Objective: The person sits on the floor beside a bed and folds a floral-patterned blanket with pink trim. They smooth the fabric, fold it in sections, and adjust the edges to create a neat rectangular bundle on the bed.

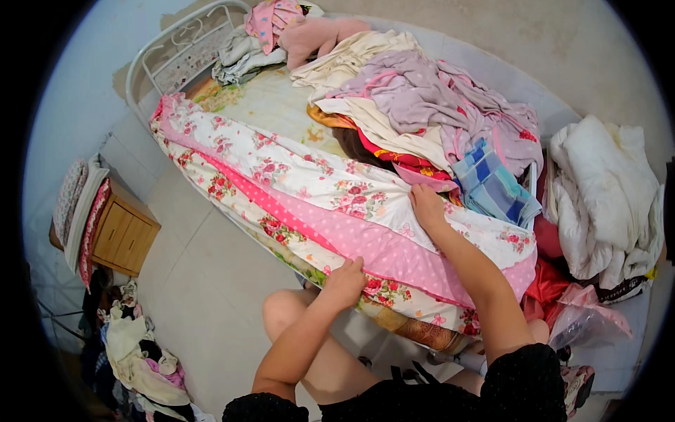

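Observation:
A long floral cloth cover (311, 169), white with red roses and a pink polka-dot side (379, 237), lies lengthwise along the near side of a bed. My left hand (345, 282) grips its near edge, fingers closed on the pink and floral fabric. Farther up and to the right, my right hand (426, 205) pinches the far edge of the white floral side. Just beyond that hand lie a blue checked cloth (493, 182) and a red patterned fabric (401, 158). The fingertips of both hands are partly hidden.
A lilac blanket (416, 89), cream cloths (358, 58) and a pink plush toy (316, 39) lie on the bed's far side. A white metal headboard (140, 79) stands upper left, a folded white quilt (606, 195) right. Lower left are a wooden cabinet (121, 232) and piled clothes (132, 348).

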{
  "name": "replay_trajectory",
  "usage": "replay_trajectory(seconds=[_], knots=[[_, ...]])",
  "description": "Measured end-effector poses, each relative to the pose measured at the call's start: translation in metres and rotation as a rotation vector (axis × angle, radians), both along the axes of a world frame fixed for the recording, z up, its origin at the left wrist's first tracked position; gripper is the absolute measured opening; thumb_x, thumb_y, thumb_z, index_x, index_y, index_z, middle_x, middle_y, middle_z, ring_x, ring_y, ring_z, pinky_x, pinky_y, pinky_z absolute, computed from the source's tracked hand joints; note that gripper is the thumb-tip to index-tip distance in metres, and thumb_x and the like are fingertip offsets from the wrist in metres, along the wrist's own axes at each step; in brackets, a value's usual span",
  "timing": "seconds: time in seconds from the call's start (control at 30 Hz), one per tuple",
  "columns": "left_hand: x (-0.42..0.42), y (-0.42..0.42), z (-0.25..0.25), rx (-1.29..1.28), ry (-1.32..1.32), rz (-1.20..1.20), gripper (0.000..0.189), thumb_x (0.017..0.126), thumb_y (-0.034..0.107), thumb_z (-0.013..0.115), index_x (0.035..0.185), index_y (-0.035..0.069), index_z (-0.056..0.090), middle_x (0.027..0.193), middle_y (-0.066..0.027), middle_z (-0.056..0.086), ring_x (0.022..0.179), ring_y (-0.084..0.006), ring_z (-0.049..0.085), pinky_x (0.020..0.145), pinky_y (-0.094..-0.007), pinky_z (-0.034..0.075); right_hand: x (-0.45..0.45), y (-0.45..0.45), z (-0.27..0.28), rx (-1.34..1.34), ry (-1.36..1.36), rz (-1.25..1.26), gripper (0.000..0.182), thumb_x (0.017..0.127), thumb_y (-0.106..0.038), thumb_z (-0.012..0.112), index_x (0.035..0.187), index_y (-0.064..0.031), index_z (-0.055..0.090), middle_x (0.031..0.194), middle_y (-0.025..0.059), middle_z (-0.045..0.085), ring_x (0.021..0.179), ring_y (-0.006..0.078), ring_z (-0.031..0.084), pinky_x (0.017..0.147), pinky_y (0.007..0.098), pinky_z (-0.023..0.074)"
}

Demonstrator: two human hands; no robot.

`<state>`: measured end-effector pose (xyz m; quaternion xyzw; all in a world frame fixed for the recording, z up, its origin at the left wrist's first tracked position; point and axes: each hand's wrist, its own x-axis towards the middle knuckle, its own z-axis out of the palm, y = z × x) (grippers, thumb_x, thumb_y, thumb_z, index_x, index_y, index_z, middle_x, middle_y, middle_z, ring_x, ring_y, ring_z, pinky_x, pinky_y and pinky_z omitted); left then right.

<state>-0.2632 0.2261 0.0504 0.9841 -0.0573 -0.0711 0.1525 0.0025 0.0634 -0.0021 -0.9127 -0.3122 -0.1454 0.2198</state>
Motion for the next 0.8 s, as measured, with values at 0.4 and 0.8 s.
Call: replay_trajectory(seconds=[0.4,0.8], knots=[[0.019,0.054,-0.023,-0.101,-0.164,0.432,0.027,0.082,0.025,0.067,0.104,0.009,0.066,0.111,-0.0150,0.059,0.096,-0.0352,0.062,0.083,-0.0447,0.051,-0.181,-0.054,0.012,-0.277,0.238,0.446,0.067,0.084,-0.032,0.068,0.142,-0.0103,0.043,0.150,0.0227,0.032,0.139,0.0389,0.031,0.106,0.0655,0.0259],[0.017,0.038,-0.009,0.132,0.007,0.630,0.022,0.087,0.025,0.061,0.095,0.006,0.068,0.109,-0.0197,0.059,0.106,-0.0368,0.057,0.087,-0.0479,0.049,-0.200,-0.180,0.099,0.450,1.151,0.248,0.034,0.091,-0.023,0.066,0.116,-0.0001,0.065,0.105,0.0131,0.071,0.098,0.0207,0.067,0.085,0.0336,0.0518]])
